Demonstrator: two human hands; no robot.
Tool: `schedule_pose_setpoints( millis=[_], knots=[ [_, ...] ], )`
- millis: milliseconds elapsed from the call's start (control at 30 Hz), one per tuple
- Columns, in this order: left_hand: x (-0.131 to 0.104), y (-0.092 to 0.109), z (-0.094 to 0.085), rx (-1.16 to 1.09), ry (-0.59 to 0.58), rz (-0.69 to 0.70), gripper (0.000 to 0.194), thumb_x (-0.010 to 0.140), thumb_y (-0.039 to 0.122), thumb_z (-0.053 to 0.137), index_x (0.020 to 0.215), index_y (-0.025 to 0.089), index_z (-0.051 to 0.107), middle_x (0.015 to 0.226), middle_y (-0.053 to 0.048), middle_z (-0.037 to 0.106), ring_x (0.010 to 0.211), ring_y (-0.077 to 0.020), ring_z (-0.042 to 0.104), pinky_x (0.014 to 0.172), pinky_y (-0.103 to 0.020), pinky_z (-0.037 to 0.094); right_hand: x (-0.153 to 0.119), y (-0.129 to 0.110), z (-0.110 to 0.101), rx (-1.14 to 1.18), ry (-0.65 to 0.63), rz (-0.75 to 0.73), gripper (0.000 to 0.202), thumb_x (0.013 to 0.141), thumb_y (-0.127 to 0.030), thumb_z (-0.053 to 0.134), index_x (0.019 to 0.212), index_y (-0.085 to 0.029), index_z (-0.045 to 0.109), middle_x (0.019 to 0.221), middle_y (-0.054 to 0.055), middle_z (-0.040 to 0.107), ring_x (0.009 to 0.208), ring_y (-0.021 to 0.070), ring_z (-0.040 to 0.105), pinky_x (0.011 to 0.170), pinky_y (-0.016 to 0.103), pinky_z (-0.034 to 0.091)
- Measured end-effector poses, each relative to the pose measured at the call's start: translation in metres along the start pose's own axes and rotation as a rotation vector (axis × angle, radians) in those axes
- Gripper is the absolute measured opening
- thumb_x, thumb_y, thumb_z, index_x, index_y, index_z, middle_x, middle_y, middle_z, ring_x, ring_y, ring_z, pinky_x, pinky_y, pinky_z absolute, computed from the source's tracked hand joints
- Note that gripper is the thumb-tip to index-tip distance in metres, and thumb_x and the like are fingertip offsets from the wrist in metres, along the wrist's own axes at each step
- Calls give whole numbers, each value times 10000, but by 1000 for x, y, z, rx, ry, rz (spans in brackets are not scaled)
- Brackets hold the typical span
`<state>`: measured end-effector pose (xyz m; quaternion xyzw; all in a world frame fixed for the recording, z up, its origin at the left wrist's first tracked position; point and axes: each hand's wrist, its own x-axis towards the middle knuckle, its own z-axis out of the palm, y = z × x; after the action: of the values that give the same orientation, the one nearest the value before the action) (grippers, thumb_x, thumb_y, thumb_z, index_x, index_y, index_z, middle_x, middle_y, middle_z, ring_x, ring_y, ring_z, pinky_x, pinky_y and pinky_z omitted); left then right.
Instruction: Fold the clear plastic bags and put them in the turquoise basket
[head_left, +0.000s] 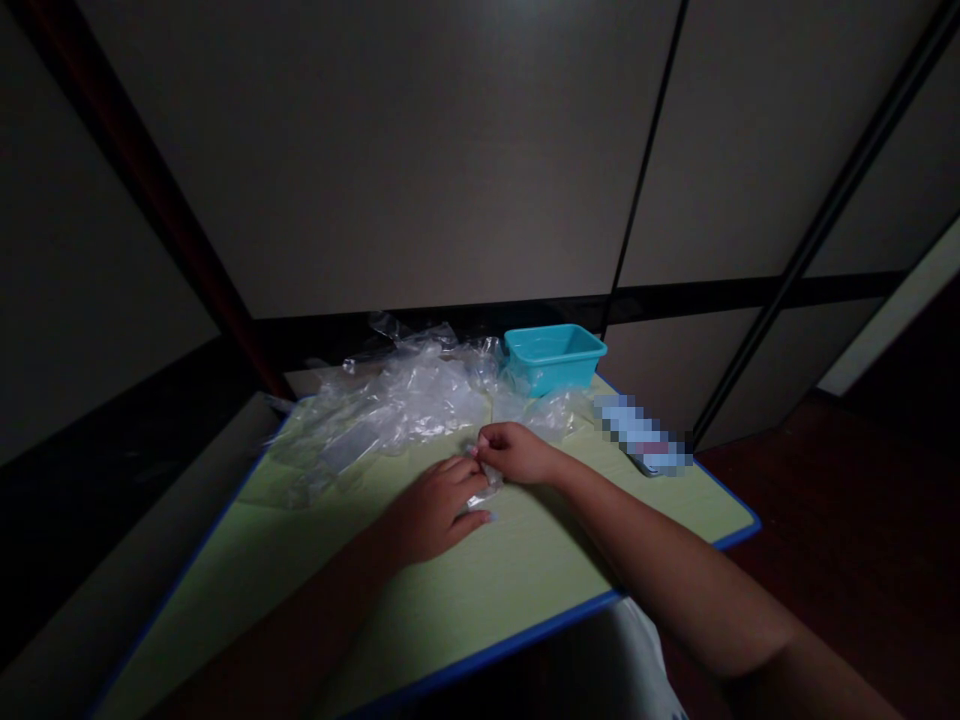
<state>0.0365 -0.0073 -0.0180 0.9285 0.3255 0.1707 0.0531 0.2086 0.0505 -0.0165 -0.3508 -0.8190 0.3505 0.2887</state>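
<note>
A small, crinkled piece of clear plastic point(487, 490) lies on the table between the two hands, which are close together. The right hand point(517, 455) pinches its far end between thumb and fingertips; the left hand point(439, 508) lies palm-down against it, thumb spread, though whether it grips cannot be told. Beyond them spreads a loose, glossy heap of transparent bags point(420, 395), film-thin and creased. Beside the heap stands a smooth turquoise tub point(562, 377), rectangular with a rolled rim, its floor hidden. The pale green tabletop point(495, 600) has blue edging.
</note>
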Motion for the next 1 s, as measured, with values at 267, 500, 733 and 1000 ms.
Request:
schedule_pose_setpoints(
  millis=[267, 500, 733, 1000],
  knots=[
    [-2, 0, 0, -1, 6, 3, 328, 824, 357, 506, 1125, 229, 532, 1078, -73, 533, 1030, -242, 461, 911, -395, 377, -8, -17, -11, -268, 29, -98, 339, 855, -432, 434, 753, -137, 566, 782, 31, 544, 813, 137, 497, 772, 246, 383],
    [-3, 1, 0, 37, -13, -7, 320, 818, 369, 522, 1098, 214, 539, 1078, -75, 538, 1023, -243, 464, 913, -395, 360, -25, -34, -30, -253, -218, 58, 531, 828, -508, 444, 1189, -118, 464, 1136, 114, 565, 1029, 200, 525, 885, 293, 391],
    [-1, 6, -5, -8, 3, -10, 279, 827, 377, 499, 1066, 244, 553, 1046, -59, 532, 982, -226, 478, 856, -359, 379, -27, -23, -24, -447, -463, 107, 737, 719, -406, 625, 1351, -157, 341, 1439, 127, 255, 1324, 277, 197, 1054, 387, 221],
    [-3, 4, -2, -5, 3, -14, 302, 807, 384, 526, 1069, 235, 543, 1048, -63, 533, 998, -234, 478, 882, -376, 366, -23, -21, -18, -528, -449, 99, 673, 829, -387, 466, 1397, -122, 221, 1467, 160, 99, 1342, 271, 103, 1060, 473, 170]
  ],
)
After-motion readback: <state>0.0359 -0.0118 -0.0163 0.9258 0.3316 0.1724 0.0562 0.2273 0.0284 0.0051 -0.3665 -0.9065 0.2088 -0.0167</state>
